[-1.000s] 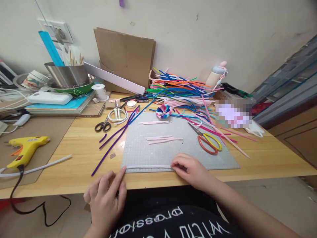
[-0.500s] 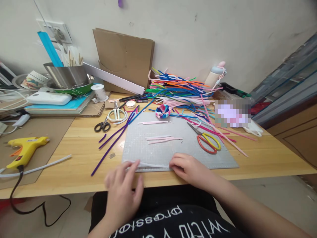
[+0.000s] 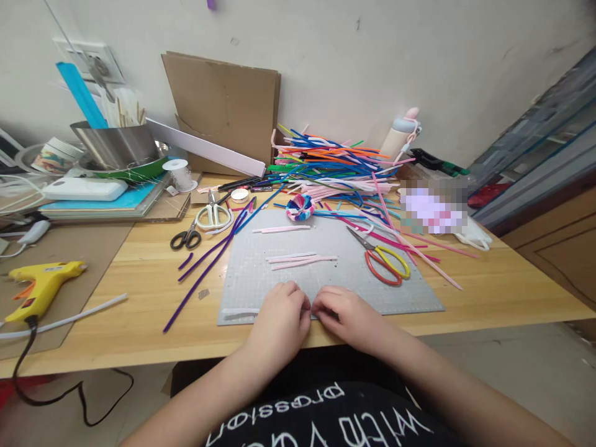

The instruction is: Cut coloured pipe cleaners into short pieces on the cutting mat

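I take the two hands as the centre of the clock, with twelve pointing away from the body. Both hands lie close together at the near edge of the grey cutting mat (image 3: 246, 279). The right hand (image 3: 342, 310) is narrow: its thumb and fingers are brought together on the end of a white pipe cleaner (image 3: 241, 311). The left hand (image 3: 285, 310) is curled over the same stem, almost touching the right fingertips, but I cannot tell whether its fingers grip it. The free part of the stem comes out at nine o'clock from the left hand and lies along the mat's edge. At twelve o'clock there are several short pale strips (image 3: 305, 261), and farther in the same direction a round, many-coloured piece (image 3: 300, 208) sits at the far edge of the mat. At two o'clock lies a pair of scissors with red and yellow handles (image 3: 375, 249). At ten o'clock the purple pipe cleaners (image 3: 195, 287) rest on the wooden table (image 3: 139, 298), and well apart, at nine, is a yellow glue gun (image 3: 44, 282). A large pile of coloured pipe cleaners (image 3: 344, 167) lies between twelve and one.
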`<state>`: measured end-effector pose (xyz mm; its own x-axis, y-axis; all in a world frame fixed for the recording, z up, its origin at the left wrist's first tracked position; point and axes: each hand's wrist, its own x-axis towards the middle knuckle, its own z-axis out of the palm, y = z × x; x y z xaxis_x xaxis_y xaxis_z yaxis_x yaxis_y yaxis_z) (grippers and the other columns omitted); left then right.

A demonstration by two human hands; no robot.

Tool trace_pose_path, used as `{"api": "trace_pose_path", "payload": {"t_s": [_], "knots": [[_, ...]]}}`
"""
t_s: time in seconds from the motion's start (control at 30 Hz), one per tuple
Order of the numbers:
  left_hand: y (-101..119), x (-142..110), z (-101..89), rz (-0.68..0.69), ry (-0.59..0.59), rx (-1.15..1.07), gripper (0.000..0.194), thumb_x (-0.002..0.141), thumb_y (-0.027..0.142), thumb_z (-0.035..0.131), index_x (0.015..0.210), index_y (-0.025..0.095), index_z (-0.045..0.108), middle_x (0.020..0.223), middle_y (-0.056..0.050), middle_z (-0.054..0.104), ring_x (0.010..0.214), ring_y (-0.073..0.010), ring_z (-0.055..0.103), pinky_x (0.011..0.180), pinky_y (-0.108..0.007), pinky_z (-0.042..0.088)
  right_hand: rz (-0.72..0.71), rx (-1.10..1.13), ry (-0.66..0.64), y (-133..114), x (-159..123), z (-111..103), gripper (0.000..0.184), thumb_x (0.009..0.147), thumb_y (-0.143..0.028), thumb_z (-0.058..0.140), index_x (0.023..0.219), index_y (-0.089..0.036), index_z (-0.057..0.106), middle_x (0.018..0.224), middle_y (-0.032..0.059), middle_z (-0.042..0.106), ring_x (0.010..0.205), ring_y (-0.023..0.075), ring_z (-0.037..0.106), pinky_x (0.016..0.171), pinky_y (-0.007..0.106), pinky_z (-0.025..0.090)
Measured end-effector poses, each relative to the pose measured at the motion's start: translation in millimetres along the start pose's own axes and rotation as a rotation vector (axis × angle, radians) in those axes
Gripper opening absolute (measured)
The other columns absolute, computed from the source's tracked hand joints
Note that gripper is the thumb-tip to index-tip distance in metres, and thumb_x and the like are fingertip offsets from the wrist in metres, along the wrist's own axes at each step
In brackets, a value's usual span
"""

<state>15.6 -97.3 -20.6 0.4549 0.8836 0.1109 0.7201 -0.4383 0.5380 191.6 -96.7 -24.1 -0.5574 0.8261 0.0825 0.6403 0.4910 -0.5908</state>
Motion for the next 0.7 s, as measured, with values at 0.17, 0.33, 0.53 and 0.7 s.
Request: {"api": "trace_pose_path", "payload": {"t_s": [0.17, 0.33, 0.53, 0.7], "knots": [[4.4, 4.6, -1.4, -0.032, -0.022, 0.039, 0.014, 0.073, 0.008, 0.049, 0.073, 0.017, 0.060, 0.080, -0.004, 0.056, 0.080, -0.0192, 0.053, 0.074, -0.034, 0.045, -0.002, 0.010, 0.011, 1.7, -0.3, 1.6, 0.013, 0.081, -0.006, 0.051, 0.080, -0.017, 0.058, 0.082, 0.0034, 0.060, 0.078, 0.0161, 0.054, 0.072, 0.028, 0.043], [5.7, 6.4, -2.1, -0.021, -0.031, 0.078, 0.012, 0.074, 0.011, 0.048, 0.070, 0.017, 0.058, 0.079, -0.004, 0.056, 0.079, -0.0191, 0.054, 0.073, -0.034, 0.045, -0.044, 0.036, 0.080, 4.2, -4.9, 7.2, 0.012, 0.083, -0.008, 0.049, 0.082, -0.017, 0.055, 0.083, 0.0036, 0.058, 0.080, 0.0166, 0.052, 0.072, 0.029, 0.043], [11.0, 12.3, -6.6, -0.075, -0.061, -0.043, 0.011, 0.079, 0.014, 0.046, 0.079, 0.017, 0.056, 0.074, -0.003, 0.059, 0.068, -0.0166, 0.054, 0.062, -0.030, 0.042, -0.092, 0.091, 0.220, 4.0, -10.8, -2.0, 0.012, 0.087, -0.011, 0.044, 0.087, -0.019, 0.054, 0.086, 0.0053, 0.057, 0.084, 0.0175, 0.053, 0.075, 0.030, 0.045], [20.8, 30.4, -23.6, -0.023, -0.114, -0.196, 0.012, 0.078, 0.017, 0.048, 0.069, 0.018, 0.056, 0.065, 0.000, 0.058, 0.062, -0.0138, 0.051, 0.057, -0.026, 0.037, -0.160, 0.022, 0.311, 2.1, -11.2, -25.2, 0.015, 0.089, -0.012, 0.042, 0.090, -0.019, 0.055, 0.089, 0.0068, 0.058, 0.085, 0.0184, 0.053, 0.076, 0.032, 0.046]]}}
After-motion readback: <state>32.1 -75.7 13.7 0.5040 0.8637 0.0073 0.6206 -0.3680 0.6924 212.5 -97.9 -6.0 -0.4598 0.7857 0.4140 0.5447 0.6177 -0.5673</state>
